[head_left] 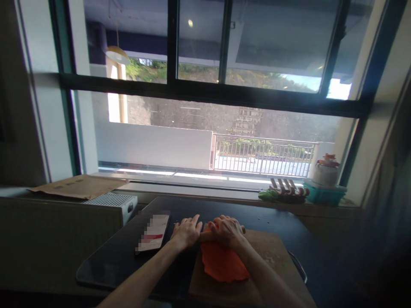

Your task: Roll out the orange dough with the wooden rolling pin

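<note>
A wooden rolling pin (pixel 207 236) lies across the upper part of a flat, uneven-edged orange sheet of dough (pixel 223 263). My left hand (pixel 186 231) is over the pin's left end, its palm down and fingers pointing forward. Closed over the pin further right is my right hand (pixel 227 231), with the pin's right tip showing beyond it. Under the dough is a wooden board (pixel 269 265) with a metal handle on its right side. My right forearm covers part of the dough and board.
The board rests on a dark table (pixel 128 261). A phone-like flat item (pixel 154 233), partly blurred out, lies left of my left hand. Behind are a white slotted unit (pixel 118 203), a brown paper bag (pixel 80 186), and a teal container (pixel 324 192) on the window sill.
</note>
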Demonstrator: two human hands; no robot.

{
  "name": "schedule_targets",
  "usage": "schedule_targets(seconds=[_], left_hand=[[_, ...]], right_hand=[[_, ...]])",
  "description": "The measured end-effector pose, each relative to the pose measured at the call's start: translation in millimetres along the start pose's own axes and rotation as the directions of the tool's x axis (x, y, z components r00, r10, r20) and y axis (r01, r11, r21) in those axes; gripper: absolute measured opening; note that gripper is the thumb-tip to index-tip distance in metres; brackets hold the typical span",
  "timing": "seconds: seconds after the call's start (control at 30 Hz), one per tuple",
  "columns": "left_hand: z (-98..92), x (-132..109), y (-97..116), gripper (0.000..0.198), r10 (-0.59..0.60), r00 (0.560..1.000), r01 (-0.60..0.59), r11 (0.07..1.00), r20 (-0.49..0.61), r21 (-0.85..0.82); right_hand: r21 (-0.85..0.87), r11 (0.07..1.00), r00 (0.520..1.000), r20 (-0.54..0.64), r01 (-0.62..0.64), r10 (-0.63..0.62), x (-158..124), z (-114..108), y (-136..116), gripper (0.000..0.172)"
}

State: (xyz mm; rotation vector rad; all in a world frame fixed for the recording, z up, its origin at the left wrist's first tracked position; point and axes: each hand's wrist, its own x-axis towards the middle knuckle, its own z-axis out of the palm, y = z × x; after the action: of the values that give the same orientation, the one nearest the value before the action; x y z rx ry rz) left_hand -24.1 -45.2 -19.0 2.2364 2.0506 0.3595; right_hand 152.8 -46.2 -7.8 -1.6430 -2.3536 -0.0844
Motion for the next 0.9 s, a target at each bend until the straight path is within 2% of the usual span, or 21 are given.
schedule_targets(seconds=[0.17,0.33,0.43,0.6,0.7,0.9], left_hand=[[-6.1,4,6,0.052,0.081,0.994,-0.078,0.996,-0.079,0.046],[-6.8,21,5,0.055,0.008,0.999,-0.005,0.998,-0.043,0.059],[-5.6,20,5,0.055,0.016,1.000,-0.015,0.998,-0.020,0.059],[-4.3,-5,11,0.053,0.067,0.998,-0.066,0.996,-0.020,0.061],[-3.6,-9,12,0.054,0.062,0.998,-0.061,0.996,-0.015,0.058],[-4.3,25,4,0.056,0.002,1.000,-0.002,0.998,0.001,0.055]], right_hand=[[0.018,0.997,0.996,0.056,-0.073,0.071,28,2,1,0.048],[0.030,0.992,0.987,0.107,-0.120,0.116,43,2,3,0.050],[0.024,0.994,0.989,0.104,-0.108,0.105,35,2,2,0.050],[0.011,0.999,0.998,0.044,-0.043,0.042,8,1,1,0.046],[0.012,0.999,0.999,0.037,-0.036,0.036,5,1,1,0.044],[0.032,0.996,0.991,0.106,-0.089,0.085,37,5,5,0.051]])
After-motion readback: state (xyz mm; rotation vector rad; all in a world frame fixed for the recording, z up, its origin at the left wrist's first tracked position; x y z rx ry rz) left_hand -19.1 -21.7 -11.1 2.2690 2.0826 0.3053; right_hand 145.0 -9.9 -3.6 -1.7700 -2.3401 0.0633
